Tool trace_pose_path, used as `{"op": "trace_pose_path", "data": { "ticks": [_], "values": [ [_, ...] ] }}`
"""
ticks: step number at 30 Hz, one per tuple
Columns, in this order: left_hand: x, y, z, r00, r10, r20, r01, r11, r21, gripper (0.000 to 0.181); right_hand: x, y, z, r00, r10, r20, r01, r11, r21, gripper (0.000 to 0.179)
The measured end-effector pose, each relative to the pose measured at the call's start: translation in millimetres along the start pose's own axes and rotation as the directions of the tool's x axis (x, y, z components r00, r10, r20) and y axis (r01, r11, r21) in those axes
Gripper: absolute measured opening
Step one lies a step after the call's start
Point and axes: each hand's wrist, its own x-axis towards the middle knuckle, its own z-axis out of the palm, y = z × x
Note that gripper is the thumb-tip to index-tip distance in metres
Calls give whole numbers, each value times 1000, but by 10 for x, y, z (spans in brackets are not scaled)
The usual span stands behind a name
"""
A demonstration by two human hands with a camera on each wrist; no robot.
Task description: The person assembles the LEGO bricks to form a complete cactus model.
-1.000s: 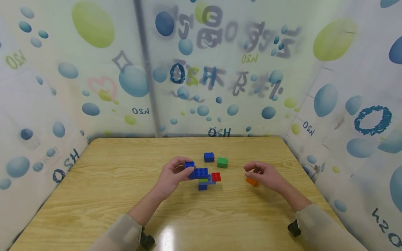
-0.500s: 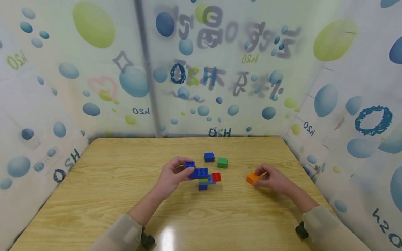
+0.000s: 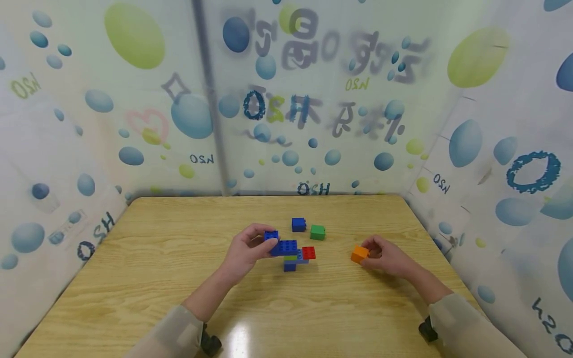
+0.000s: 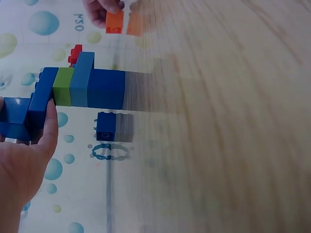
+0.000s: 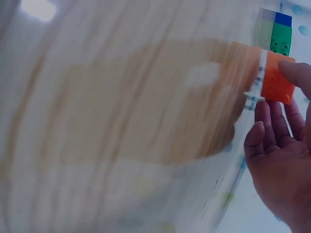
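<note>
My left hand (image 3: pixel 243 254) grips the upper left end of a built stack of toy building bricks, with the thumb along the long blue brick (image 3: pixel 285 247). Below that come a lime green brick (image 4: pixel 62 87), a light blue brick (image 4: pixel 82 80) and a dark blue brick (image 4: pixel 107 89) at the bottom. A red brick (image 3: pixel 309 252) sits on the light blue one's right end. Off to the right, my right hand (image 3: pixel 388 256) pinches an orange brick (image 3: pixel 359 254) between thumb and fingers. A narrow gap shows between the orange brick and its reflection in the right wrist view.
Behind the stack, a loose blue brick (image 3: pixel 298 224) and a loose green brick (image 3: pixel 317 232) lie on their sides on the wooden table (image 3: pixel 179 278). Printed curtains (image 3: pixel 268 169) close off the back and both sides of the table.
My right hand has shifted from over the orange brick to its right side, taken hold of it and turned it slightly. The left hand and the stack stay in place.
</note>
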Motion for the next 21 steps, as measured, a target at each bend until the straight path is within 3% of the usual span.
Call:
{"op": "trace_pose_path", "data": {
  "ticks": [3,8,15,21],
  "values": [
    [1,-1,3,1000,1,-1,-1,1000,1,33,12,-42,18,999,-26,-25,27,1000,11,46],
    [5,-8,4,1000,-2,0,2,1000,-1,34,28,-126,72,988,-142,-55,145,988,48,40],
    [10,3,6,1000,-7,5,7,1000,1,34,58,-294,178,958,-282,-58,287,946,149,42],
    [16,10,-2,1000,-9,5,9,1000,3,34,99,-497,295,950,-309,-52,313,937,152,47]
  ]
}}
